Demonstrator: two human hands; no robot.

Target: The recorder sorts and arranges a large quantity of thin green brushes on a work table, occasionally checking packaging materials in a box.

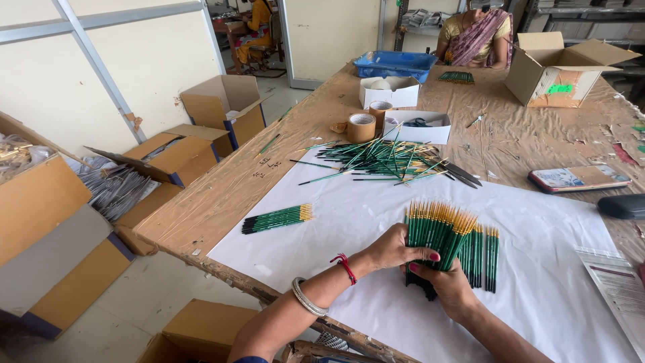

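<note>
Both my hands hold one thick bundle of green-handled paint brushes (435, 232) with gold ferrules, upright over a white paper sheet (349, 222). My left hand (393, 250) wraps the bundle from the left; my right hand (448, 286) grips it from below. Flat on the sheet just right of the bundle lie more brushes in a row (485, 250). A small bundle of brushes (278, 219) rests on the sheet to the left. A loose heap of brushes (383, 160) lies farther back.
Tape rolls (361, 127), white boxes (416, 126), a blue tray (394, 65) and an open carton (561, 69) stand on the wooden table. A person sits at the far end (476, 37). A phone (579, 178) and black case (622, 206) lie right. Cartons crowd the floor at left (168, 158).
</note>
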